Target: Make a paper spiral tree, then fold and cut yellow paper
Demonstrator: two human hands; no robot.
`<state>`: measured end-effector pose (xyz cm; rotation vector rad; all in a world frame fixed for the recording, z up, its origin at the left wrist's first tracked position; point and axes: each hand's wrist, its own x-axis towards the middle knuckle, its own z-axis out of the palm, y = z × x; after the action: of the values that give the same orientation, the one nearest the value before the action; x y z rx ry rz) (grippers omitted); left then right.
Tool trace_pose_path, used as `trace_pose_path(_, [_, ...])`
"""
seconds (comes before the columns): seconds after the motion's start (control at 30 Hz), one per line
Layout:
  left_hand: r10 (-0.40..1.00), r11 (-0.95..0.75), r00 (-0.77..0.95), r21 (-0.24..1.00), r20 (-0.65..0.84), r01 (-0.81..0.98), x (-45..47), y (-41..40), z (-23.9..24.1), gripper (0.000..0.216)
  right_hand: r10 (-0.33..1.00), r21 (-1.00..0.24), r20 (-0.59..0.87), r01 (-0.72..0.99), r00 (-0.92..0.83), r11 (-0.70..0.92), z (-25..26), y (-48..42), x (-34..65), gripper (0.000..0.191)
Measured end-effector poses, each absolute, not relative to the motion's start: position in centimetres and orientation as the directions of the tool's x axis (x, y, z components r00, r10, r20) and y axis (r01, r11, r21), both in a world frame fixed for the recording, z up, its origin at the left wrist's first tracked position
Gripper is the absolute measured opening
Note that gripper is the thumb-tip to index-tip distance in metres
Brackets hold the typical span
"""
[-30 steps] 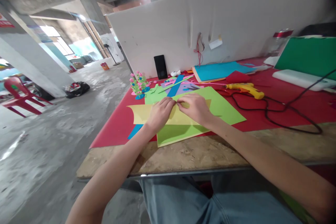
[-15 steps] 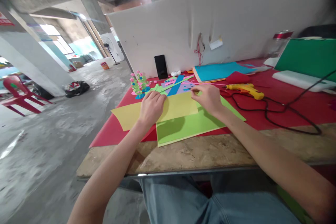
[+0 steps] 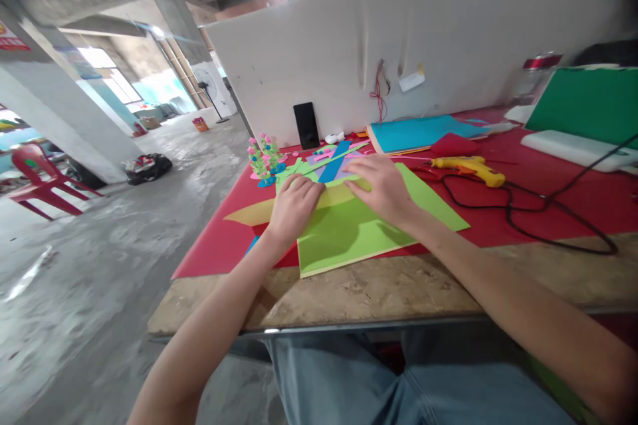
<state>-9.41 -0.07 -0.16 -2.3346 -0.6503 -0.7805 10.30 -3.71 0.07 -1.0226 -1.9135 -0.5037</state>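
Note:
A yellow paper sheet (image 3: 249, 214) lies folded low across a light green sheet (image 3: 349, 239) on the red table covering (image 3: 214, 246). My left hand (image 3: 294, 206) rests on the yellow sheet's middle with its fingers curled down onto it. My right hand (image 3: 379, 189) covers the sheet's right end, fingers together and pointing left, holding the paper down. The two hands are close together, almost touching. Only the yellow sheet's left point and a strip between the hands show.
A yellow glue gun (image 3: 468, 168) with a black cable (image 3: 523, 219) lies right of my hands. Paper scraps, a blue strip (image 3: 333, 163) and a small paper flower craft (image 3: 264, 158) sit behind. A black phone (image 3: 305, 125) leans on the white partition (image 3: 448, 33). Blue sheets (image 3: 419, 133) and a green board (image 3: 588, 103) are far right.
The yellow sheet, spread wide half a second ago, is folded down to a narrow strip. My right hand moved left and down onto it; my left hand stayed on its middle.

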Motion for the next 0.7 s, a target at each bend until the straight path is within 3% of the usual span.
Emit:
trace_pose_path(0.13, [0.231, -0.731, 0.728, -0.378, 0.645, 0.568, -9.0, -0.5, -0.4, 0.017, 0.463, 0.02, 0.82, 0.825, -0.338, 0.565, -0.4, -4.0, 9.2, 0.015])
trace_pose_path(0.37, [0.277, -0.669, 0.641, -0.335, 0.716, 0.663, -9.7, 0.4, -0.1, 0.02, 0.494, -0.079, 0.856, 0.905, -0.154, 0.419, -0.1, -3.4, 11.5, 0.009])
trace_pose_path(0.7, [0.28, -0.674, 0.682, -0.368, 0.676, 0.641, -8.8, -1.3, -0.6, 0.014, 0.508, -0.098, 0.846, 0.889, -0.162, 0.448, -0.3, -4.4, 9.6, 0.02])
